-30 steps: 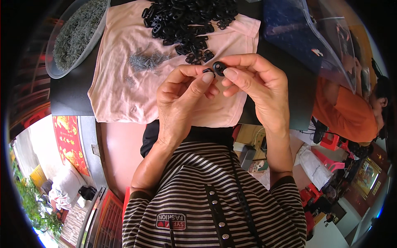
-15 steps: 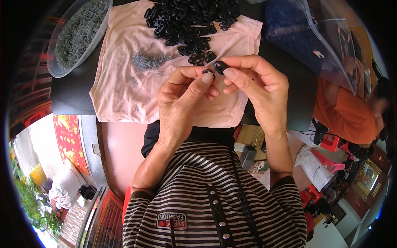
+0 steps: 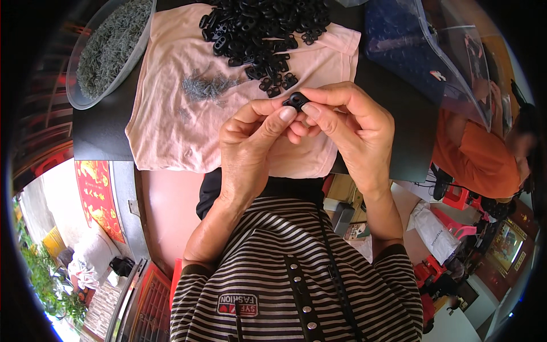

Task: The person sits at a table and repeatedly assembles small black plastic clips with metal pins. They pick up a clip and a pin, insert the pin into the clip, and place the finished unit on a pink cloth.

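In front of my chest, both hands meet over the near part of a pink cloth (image 3: 162, 128). A small black two-hole cord lock (image 3: 297, 100) is pinched between them. My left hand (image 3: 248, 137) is closed, its thumb and forefinger at the left end of the piece. From the other side, my right hand (image 3: 359, 131) grips it with thumb and forefinger. Fingertips hide part of it, so I cannot tell how its parts fit together. Just beyond lie several loose black cord lock pieces (image 3: 273, 85) and a small heap of thin metal springs (image 3: 208, 86).
A large pile of black cord lock pieces (image 3: 256, 34) covers the cloth's far side. At the far left stands a clear tub (image 3: 84, 105) full of springs. A dark blue container (image 3: 396, 48) under clear plastic is at the far right. Another person's orange sleeve (image 3: 481, 157) shows beyond the dark table (image 3: 99, 137).
My hands have come together. The two black pieces held apart earlier, one in each hand, now meet between my fingertips.
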### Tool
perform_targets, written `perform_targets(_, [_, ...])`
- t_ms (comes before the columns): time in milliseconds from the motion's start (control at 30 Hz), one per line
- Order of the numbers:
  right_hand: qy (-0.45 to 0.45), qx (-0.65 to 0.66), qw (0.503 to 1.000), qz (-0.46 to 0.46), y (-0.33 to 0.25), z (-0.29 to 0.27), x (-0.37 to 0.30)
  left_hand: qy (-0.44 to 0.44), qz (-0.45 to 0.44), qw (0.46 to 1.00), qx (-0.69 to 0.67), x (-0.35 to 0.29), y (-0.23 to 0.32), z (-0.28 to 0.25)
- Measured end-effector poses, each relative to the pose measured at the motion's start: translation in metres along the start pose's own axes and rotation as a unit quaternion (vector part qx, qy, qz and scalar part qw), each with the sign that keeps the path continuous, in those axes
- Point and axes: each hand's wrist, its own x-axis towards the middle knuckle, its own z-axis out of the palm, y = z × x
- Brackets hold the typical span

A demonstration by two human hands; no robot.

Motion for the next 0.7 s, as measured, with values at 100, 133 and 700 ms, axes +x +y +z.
perform_targets(100, [0.004, -0.039, 0.998, -0.043, 0.000, 0.002, -0.001, -0.003, 0.010, 1.000, -0.002, -0.002, 0.000, 0.001])
perform_targets(133, [0.009, -0.058, 0.997, -0.057, 0.001, 0.004, -0.003, -0.003, 0.013, 1.000, -0.003, -0.003, -0.001, 0.002])
perform_targets(700, [0.052, -0.285, 0.945, -0.154, -0.001, -0.001, -0.005, 0.019, -0.046, 0.998, -0.040, 0.000, 0.001, 0.014])
